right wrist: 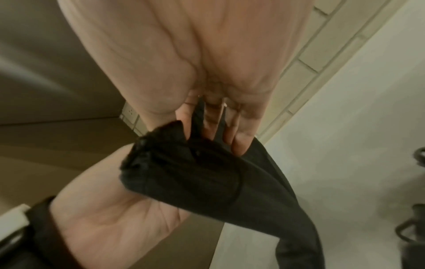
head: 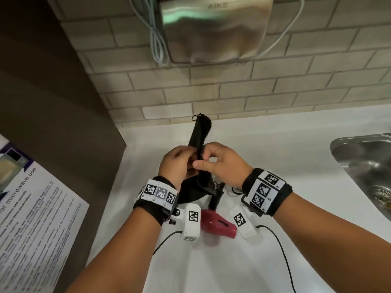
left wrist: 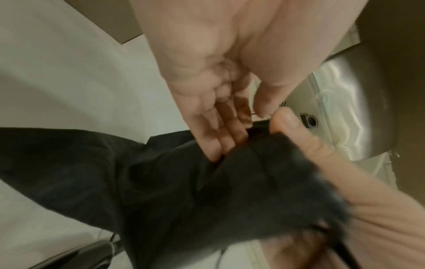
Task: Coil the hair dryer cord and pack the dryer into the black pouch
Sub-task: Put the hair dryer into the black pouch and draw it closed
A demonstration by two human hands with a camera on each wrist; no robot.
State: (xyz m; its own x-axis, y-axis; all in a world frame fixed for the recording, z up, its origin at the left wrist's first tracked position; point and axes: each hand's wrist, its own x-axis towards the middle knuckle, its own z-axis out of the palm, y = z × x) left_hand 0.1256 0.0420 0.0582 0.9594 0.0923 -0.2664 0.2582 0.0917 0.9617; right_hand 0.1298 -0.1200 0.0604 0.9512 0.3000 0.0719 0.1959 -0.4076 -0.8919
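Both hands hold the black pouch (head: 200, 132) above the white counter (head: 275, 149). One end of it stands up towards the wall; the rest hangs down in folds (head: 193, 192). My left hand (head: 189, 159) pinches the fabric from the left, its fingers (left wrist: 218, 143) pressed to the cloth (left wrist: 179, 182). From the right, my right hand (head: 203, 161) grips the pouch (right wrist: 195, 172), with its fingers (right wrist: 232, 134) curled into the folds. The red hair dryer (head: 219, 225) lies on the counter below my wrists, black handle (head: 215, 199) pointing away. A bit of black cord (head: 234, 190) shows under my right wrist.
A steel sink (head: 364, 166) is set in the counter at the right. A metal hand dryer (head: 215, 28) hangs on the brick wall ahead. A printed microwave notice (head: 31, 218) lies at the left. Thin black cables (head: 281, 250) run from the wrist cameras across the near counter.
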